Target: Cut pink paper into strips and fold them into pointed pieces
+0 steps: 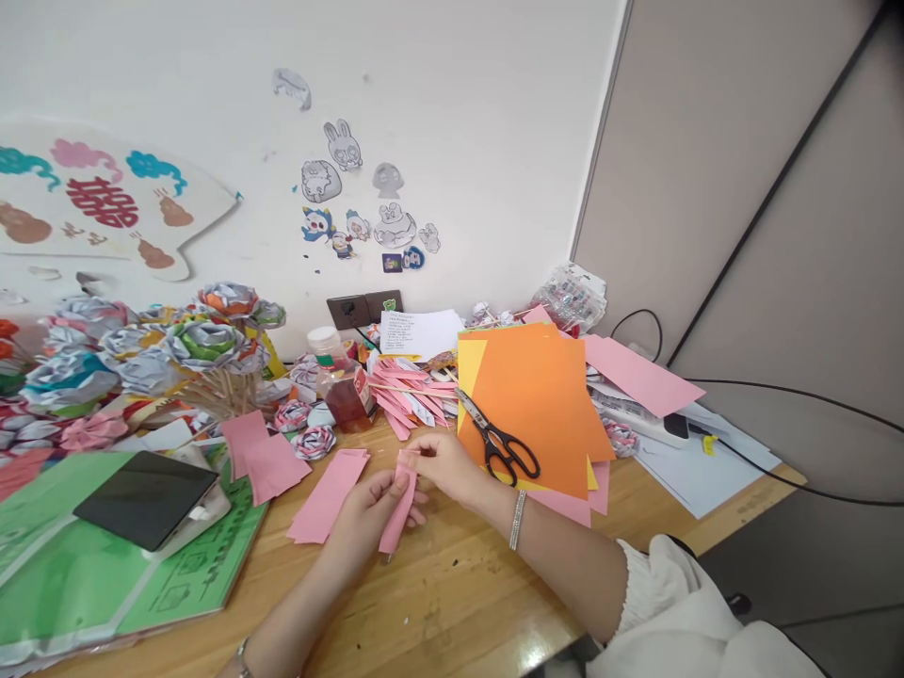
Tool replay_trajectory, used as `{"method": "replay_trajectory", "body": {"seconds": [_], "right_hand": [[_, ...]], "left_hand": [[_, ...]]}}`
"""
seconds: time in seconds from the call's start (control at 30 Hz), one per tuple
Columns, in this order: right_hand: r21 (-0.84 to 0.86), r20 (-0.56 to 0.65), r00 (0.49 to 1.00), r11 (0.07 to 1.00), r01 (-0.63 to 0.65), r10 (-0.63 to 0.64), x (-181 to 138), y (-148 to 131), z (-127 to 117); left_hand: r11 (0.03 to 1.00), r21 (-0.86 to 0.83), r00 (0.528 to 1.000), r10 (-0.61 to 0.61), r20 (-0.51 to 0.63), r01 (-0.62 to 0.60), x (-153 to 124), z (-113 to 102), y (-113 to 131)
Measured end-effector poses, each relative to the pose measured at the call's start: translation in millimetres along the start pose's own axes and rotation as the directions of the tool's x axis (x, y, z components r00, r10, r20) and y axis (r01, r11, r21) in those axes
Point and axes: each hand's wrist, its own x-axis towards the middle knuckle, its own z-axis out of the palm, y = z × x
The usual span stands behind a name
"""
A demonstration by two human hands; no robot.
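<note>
A narrow strip of pink paper (pixel 396 521) is held between both hands above the wooden table. My left hand (pixel 368 513) pinches it along its middle, thumb on top. At the strip's upper end, the fingers of my right hand (pixel 442 463) are closed on the paper. Just left of my hands lies a small stack of pink paper strips (pixel 329 496). To the right, black-handled scissors (pixel 500 441) rest on a pile of orange paper sheets (pixel 540 400).
Paper flowers on sticks (pixel 208 344) stand at the left. A phone (pixel 147 499) lies over a green packet (pixel 190 584). Behind my hands are a bottle of amber liquid (pixel 344 395) and folded pink strips (pixel 406 388). A power strip (pixel 639 419) with cables sits at right.
</note>
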Motion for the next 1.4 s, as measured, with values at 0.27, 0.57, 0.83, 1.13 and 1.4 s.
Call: {"method": "replay_trajectory", "body": {"seconds": [0.27,0.57,0.83,1.13,1.4], "right_hand": [[-0.143,-0.007,0.997,0.987,0.077,-0.079,2.3,6.9,-1.3],[-0.239,-0.063,0.996,0.970,0.049,-0.066,7.0,5.6,-7.0],[-0.294,-0.098,0.988,0.952,0.089,-0.122,8.3,9.1,-8.3],[-0.294,-0.115,0.983,0.950,0.104,-0.143,8.3,7.1,-10.5],[-0.273,-0.152,0.976,0.956,0.108,-0.153,9.5,7.8,-11.4]], "left_hand": [[0.999,-0.026,0.999,-0.033,0.007,0.033,2.0,-0.4,-1.0],[0.997,0.024,0.993,-0.076,0.087,0.074,4.6,-5.2,-6.3],[0.995,0.068,0.990,-0.084,0.116,0.076,2.1,-4.5,1.7],[0.993,0.097,0.969,-0.083,0.231,0.062,4.0,-10.0,-4.1],[0.984,0.173,0.954,-0.091,0.285,0.042,4.3,-14.2,-4.5]]}}
